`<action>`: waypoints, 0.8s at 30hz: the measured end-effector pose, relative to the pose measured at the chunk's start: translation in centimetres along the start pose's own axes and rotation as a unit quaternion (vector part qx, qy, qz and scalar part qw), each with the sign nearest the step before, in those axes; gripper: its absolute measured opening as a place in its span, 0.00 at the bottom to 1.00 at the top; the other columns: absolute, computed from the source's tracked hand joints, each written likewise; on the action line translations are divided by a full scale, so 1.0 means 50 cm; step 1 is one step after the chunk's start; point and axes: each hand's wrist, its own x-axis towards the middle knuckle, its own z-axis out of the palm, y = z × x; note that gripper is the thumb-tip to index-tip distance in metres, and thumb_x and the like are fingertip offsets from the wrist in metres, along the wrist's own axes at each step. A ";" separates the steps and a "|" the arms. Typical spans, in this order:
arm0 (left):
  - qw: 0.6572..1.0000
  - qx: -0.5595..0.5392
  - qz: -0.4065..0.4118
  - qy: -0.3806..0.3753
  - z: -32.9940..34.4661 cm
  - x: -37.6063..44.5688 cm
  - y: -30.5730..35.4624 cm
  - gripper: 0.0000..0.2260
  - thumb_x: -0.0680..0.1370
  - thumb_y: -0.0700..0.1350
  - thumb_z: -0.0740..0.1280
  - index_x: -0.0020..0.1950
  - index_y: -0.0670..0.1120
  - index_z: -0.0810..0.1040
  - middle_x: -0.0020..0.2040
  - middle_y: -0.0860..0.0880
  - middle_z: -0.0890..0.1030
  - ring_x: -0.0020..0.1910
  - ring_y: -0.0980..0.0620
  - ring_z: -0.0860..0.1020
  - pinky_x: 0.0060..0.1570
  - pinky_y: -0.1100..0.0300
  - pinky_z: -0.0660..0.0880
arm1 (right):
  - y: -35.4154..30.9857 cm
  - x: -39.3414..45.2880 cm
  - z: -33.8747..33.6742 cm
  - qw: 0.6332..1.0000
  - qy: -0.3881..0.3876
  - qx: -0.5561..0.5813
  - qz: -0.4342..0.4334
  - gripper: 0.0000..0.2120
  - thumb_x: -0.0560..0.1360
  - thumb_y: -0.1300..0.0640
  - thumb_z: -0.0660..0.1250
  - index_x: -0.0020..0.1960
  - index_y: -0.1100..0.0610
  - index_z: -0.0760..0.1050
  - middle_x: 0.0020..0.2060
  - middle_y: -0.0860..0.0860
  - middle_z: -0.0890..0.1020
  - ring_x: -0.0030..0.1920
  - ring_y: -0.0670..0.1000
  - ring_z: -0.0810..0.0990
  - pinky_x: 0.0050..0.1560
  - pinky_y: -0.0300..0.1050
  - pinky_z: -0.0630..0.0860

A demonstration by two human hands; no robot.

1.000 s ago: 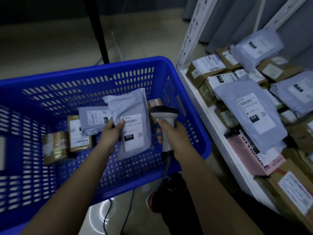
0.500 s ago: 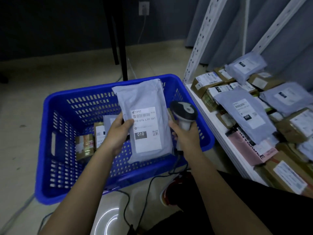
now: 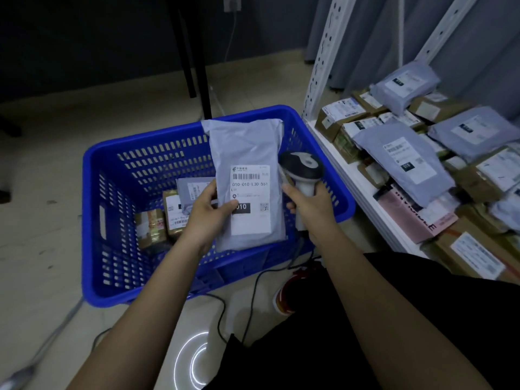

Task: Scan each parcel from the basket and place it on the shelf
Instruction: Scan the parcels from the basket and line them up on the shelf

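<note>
The left hand (image 3: 206,213) grips a grey parcel (image 3: 247,175) by its left edge, thumb on the label; just right of it, the right hand (image 3: 312,205) grasps the scanner (image 3: 301,175).

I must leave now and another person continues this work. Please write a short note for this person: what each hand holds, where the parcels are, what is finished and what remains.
Left hand: grips the grey mailer at its left edge, label facing up, held above the blue basket.
Right hand: grips the scanner by its handle, right beside the mailer.
Done: many parcels already lie on the shelf at the right.
Left: scan this mailer if that is not done, shelve it, then handle the basket's remaining parcels: another grey mailer and two brown boxes, at least.
</note>
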 end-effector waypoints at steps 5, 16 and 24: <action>0.995 0.037 -0.015 0.094 -0.009 0.051 -0.044 0.21 0.76 0.39 0.69 0.69 0.46 0.71 0.58 0.52 0.77 0.54 0.49 0.78 0.55 0.53 0.76 | 0.007 -0.019 -0.015 0.996 -0.078 -0.032 0.010 0.12 0.75 0.55 0.71 0.58 0.55 0.75 0.38 0.51 0.80 0.33 0.45 0.78 0.35 0.39 0.78; 0.989 0.012 -0.031 0.143 -0.025 0.102 -0.084 0.22 0.75 0.39 0.71 0.68 0.47 0.72 0.61 0.47 0.79 0.55 0.48 0.80 0.56 0.47 0.78 | 0.002 -0.031 -0.009 0.988 -0.124 -0.054 0.074 0.09 0.70 0.58 0.76 0.36 0.58 0.77 0.20 0.47 0.71 0.22 0.45 0.69 0.27 0.40 0.71; 0.991 0.021 -0.013 0.133 -0.017 0.096 -0.070 0.21 0.75 0.39 0.70 0.67 0.45 0.71 0.61 0.48 0.79 0.50 0.54 0.80 0.55 0.52 0.78 | 0.001 -0.027 -0.012 0.991 -0.105 -0.048 0.072 0.11 0.70 0.59 0.76 0.34 0.57 0.76 0.19 0.48 0.71 0.22 0.45 0.68 0.27 0.41 0.71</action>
